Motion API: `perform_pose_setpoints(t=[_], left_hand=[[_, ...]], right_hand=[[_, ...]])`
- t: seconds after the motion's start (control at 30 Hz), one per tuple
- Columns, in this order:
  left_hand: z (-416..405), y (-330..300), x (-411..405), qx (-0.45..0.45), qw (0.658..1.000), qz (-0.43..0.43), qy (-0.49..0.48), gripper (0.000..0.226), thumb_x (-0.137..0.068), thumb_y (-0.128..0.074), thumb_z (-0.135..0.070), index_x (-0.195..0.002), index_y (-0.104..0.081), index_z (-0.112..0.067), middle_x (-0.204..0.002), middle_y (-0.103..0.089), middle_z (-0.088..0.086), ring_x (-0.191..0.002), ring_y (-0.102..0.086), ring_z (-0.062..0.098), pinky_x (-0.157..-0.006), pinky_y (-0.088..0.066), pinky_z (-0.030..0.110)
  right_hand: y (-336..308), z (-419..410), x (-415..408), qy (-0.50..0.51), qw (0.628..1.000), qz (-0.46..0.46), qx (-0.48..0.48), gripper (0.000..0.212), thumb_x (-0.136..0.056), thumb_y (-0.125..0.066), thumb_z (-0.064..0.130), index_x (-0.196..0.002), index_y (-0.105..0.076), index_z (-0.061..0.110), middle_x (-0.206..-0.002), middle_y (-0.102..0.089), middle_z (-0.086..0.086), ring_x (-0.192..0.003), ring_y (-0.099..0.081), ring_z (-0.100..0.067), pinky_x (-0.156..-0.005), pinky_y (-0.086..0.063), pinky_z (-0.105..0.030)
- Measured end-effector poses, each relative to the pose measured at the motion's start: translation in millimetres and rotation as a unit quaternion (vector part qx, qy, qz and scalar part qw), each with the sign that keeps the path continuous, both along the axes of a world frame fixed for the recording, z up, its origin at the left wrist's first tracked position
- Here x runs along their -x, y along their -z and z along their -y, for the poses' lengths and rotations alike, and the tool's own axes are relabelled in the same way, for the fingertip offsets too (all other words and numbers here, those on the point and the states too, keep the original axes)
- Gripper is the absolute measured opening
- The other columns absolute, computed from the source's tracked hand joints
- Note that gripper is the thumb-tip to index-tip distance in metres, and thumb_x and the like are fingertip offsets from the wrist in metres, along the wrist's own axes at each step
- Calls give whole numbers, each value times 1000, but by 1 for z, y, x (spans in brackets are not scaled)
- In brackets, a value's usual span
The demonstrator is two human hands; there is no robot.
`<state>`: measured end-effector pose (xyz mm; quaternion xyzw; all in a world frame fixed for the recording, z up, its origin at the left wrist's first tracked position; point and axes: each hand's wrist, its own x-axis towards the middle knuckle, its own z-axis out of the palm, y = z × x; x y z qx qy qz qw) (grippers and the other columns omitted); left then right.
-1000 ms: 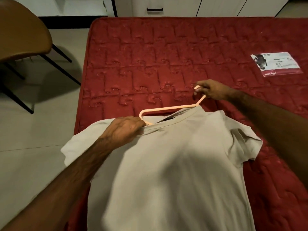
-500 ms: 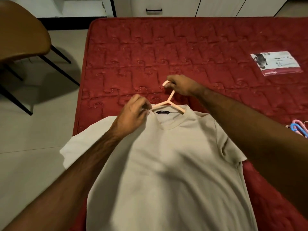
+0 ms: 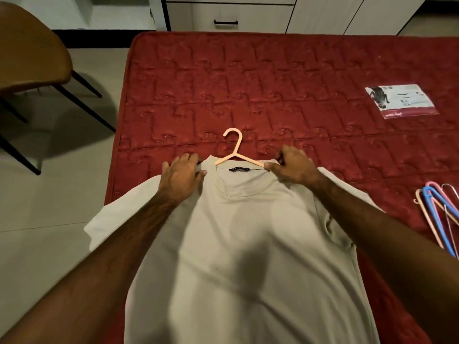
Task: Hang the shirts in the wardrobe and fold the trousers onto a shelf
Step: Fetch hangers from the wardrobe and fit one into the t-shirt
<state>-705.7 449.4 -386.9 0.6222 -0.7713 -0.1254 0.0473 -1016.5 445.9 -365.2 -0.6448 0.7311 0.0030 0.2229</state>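
Observation:
A pale grey T-shirt [image 3: 248, 244] lies flat on the red mattress [image 3: 248, 83], its collar pointing away from me. A peach plastic hanger [image 3: 234, 147] sits inside the neck opening, with its hook sticking out onto the mattress. My left hand [image 3: 182, 173] grips the shirt fabric at the left side of the collar. My right hand [image 3: 294, 167] pinches the fabric at the right side of the collar, over the hanger's arm. The hanger's shoulders are hidden under the shirt.
Several spare hangers [image 3: 439, 214] in blue, pink and peach lie at the mattress's right edge. A printed label [image 3: 401, 100] sits at the far right. A brown chair [image 3: 32, 53] stands on the floor to the left. White cabinet drawers [image 3: 228, 16] stand beyond the mattress.
The hanger went fully into the neck and now sits centred. My right hand let go of the hook and took the right side of the collar. My left hand shifted along the collar's left side.

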Motion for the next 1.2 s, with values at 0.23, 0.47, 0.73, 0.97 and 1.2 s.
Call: perform_pose_setpoints(t=[0.23, 0.47, 0.73, 0.97, 1.2], left_hand=[[-13, -4, 22, -74, 975, -208, -35, 9, -101, -52, -18, -99, -45, -13, -96, -57, 5, -90, -57, 27, -72, -40, 37], [-34, -51, 2, 63, 963, -260, -13, 5, -99, -54, -16, -104, -52, -16, -102, -57, 0, -95, -55, 19, -78, -47, 43], [-102, -144, -19, 142, 949, -280, 8, 28, -99, -54, -47, -89, -58, -21, -78, -54, -4, -73, -51, 17, -63, -40, 38], [-205, -226, -57, 240, 930, -276, 19, 17, -102, -54, -32, -94, -57, -17, -84, -59, -4, -73, -51, 5, -58, -35, 26], [-306, -353, -123, 368, 882, -293, -3, 17, -103, -53, -33, -95, -60, -20, -86, -58, -4, -75, -51, 10, -63, -36, 26]], right_hand=[[-6, -13, -5, -3, 982, 174, 76, 10, -95, -62, 24, -95, -57, 16, -93, -59, 0, -84, -54, -18, -64, -36, -28], [-57, -43, -6, -39, 939, 338, 45, 18, -95, -65, 25, -111, -65, 17, -94, -68, -1, -80, -61, -9, -69, -50, -26], [-151, -100, -21, -67, 953, 204, 216, 5, -87, -74, 24, -91, -72, 26, -74, -66, 18, -66, -56, 7, -62, -41, -17], [-249, -188, -72, -137, 918, 206, 309, 12, -89, -71, 32, -94, -75, 23, -84, -72, 9, -76, -62, 2, -67, -47, -19], [-368, -283, -141, -172, 854, 264, 413, 16, -96, -63, 29, -103, -77, 23, -80, -68, 14, -72, -57, 9, -62, -42, -9]])
